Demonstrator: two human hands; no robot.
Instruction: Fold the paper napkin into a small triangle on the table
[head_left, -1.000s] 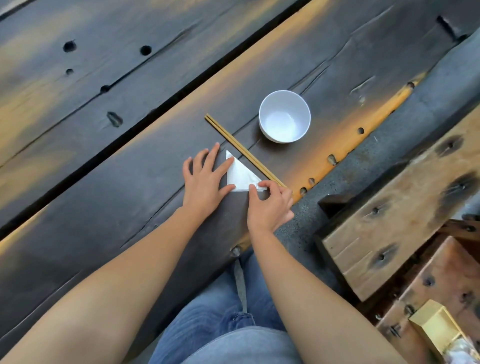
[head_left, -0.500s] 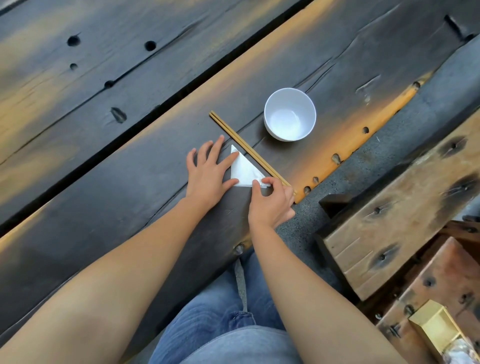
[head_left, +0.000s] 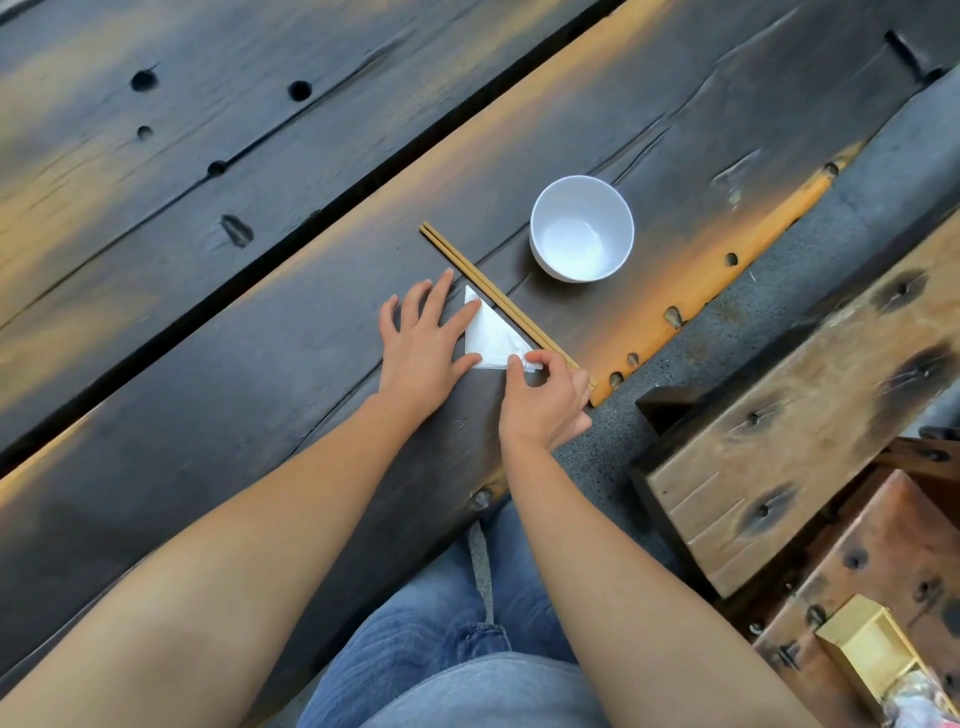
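On the dark plank table (head_left: 249, 374), just short of its near edge, the paper napkin (head_left: 491, 335) lies folded into a small white triangle, flat on the wood. At nine o'clock from it the left hand (head_left: 423, 351) rests palm down with the fingers spread; its forefinger lies along the triangle's left edge and its thumb presses the lower left corner, so the hand pins the paper rather than grasps it. At five o'clock from the napkin the right hand (head_left: 545, 397) is curled, thumb and forefinger pinching the triangle's lower right tip against the table. Touching the long slanted side of the triangle, a pair of wooden chopsticks (head_left: 467, 265) lies side by side, running from eleven o'clock down to five o'clock, where the far ends pass behind the right hand. At one o'clock from the napkin, apart from the chopsticks, stands a white bowl (head_left: 582, 228), upright. Farther right, past the table's edge, is a wooden bench (head_left: 779, 441). At six o'clock, below the arms, blue jeans (head_left: 441, 649) show.
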